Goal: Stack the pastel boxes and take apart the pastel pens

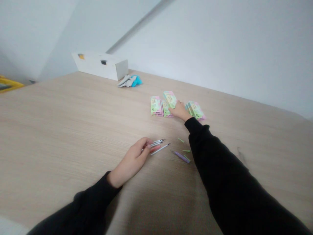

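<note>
Two bare hands work above a pale worktop [73, 130]. Left of lower centre, the left hand [133, 160] curls its fingers nearly together around several slim white refills [156, 143], dark tips pointing right; one more white rod [160, 149] slants just beside them, and whether it is gripped cannot be told. Right of centre, the right hand [181, 111] reaches its bent fingers to the lower end of a pink-and-green carton [170, 98]; their opening is partly hidden, so a firm hold cannot be confirmed. Similar cartons stand at its left [156, 105] and right [195, 110].

Good handling, as judged here, keeps the refills level and lightly pinched, tips free of the palm, while the carton is best taken by its sides and lifted straight up, sparing its close neighbours.

The right forearm passes close by the purple pen [182, 156] and the small green pieces [181, 140]; a low sweep could scatter them. Behind the cartons, the worktop's far edge meets the wall [220, 49]. The widest room for movement extends toward the left of the frame, bounded at upper left by a white box [97, 67] and a crumpled grey-and-blue bundle [129, 81].
</note>
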A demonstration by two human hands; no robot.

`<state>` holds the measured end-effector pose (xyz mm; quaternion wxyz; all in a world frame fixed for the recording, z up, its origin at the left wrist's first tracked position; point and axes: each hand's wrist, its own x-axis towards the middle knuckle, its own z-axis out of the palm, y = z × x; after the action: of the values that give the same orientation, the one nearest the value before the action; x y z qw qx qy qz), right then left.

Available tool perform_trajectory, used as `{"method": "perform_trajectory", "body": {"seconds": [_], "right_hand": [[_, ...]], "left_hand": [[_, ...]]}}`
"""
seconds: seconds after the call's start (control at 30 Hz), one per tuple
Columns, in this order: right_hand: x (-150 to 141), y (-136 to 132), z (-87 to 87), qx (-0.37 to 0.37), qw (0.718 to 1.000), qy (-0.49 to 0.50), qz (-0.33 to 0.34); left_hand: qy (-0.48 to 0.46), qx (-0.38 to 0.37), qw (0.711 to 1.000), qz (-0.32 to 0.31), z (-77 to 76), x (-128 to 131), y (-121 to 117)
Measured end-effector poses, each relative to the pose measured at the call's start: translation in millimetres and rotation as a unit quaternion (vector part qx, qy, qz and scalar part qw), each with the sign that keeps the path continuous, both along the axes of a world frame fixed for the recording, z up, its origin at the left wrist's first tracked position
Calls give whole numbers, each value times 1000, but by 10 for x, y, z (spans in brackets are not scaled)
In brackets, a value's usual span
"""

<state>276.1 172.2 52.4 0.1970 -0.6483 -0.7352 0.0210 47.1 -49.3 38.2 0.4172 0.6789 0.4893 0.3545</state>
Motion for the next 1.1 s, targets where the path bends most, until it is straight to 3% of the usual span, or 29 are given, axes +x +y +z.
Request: {"method": "perform_trajectory", "body": {"seconds": [0.07, 0.13, 0.23, 0.43, 0.5, 0.63, 0.77, 0.93, 1.1], "right_hand": [[37, -278, 137, 86, 992, 90, 4], [79, -619, 268, 150, 967, 203, 36], [165, -1140, 418, 53, 969, 222, 89], [338, -1920, 554, 4, 967, 246, 68], [355, -2154, 502, -21, 972, 227, 51], [318, -2614, 233, 8, 961, 276, 26], [219, -2944, -8, 14, 954, 285, 89], [166, -3049, -71, -48, 929, 304, 205], [76, -3062, -104, 1, 935, 305, 183]], "left_hand": [[0, 7, 1000, -1, -15, 0, 5], [-2, 12, 1000, 0, -27, 0, 10], [-3, 18, 1000, 4, -35, -3, 13], [-16, 21, 1000, -15, -24, 16, 6], [-48, 14, 998, -26, -12, 58, -26], [-159, 4, 985, -71, 43, 261, -200], [-244, 24, 963, -113, 127, 578, -453], [-269, 17, 960, -79, 176, 763, -612], [-266, 5, 963, -47, 173, 751, -639]]}}
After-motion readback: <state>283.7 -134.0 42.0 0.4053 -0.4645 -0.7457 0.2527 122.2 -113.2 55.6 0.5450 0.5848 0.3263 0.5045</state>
